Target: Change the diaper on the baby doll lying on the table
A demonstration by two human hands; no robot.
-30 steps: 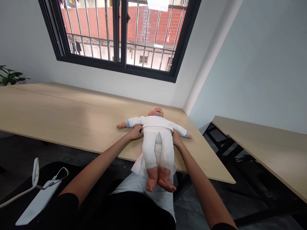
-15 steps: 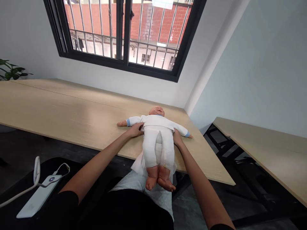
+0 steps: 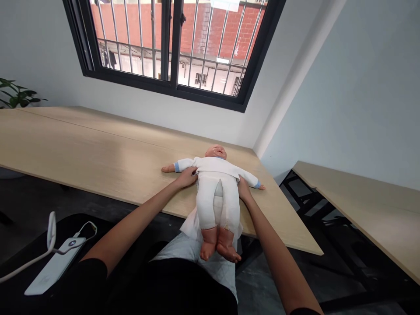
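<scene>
Pink vinyl baby doll in white cotton suit (image 3: 216,197) on back on pale wood table (image 3: 98,140), long axis toward person, feet (image 3: 218,247) over edge; left hand (image 3: 186,177), right hand (image 3: 244,188) equally near, flanking waist, fingers (image 3: 194,172) against cloth, grip unclear.

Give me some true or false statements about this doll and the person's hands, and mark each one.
1. The baby doll lies face up on the light wood table. True.
2. Its legs stick out past the table's front edge. True.
3. The left hand grips the doll's legs. False: it rests against the doll's side at the waist.
4. The doll's white outfit has blue cuffs. True.
5. The right hand sits well away from the doll. False: it touches the doll's other side.
6. The white flat device lies on the table. False: it lies lower down, on a black surface left of the person.
</scene>
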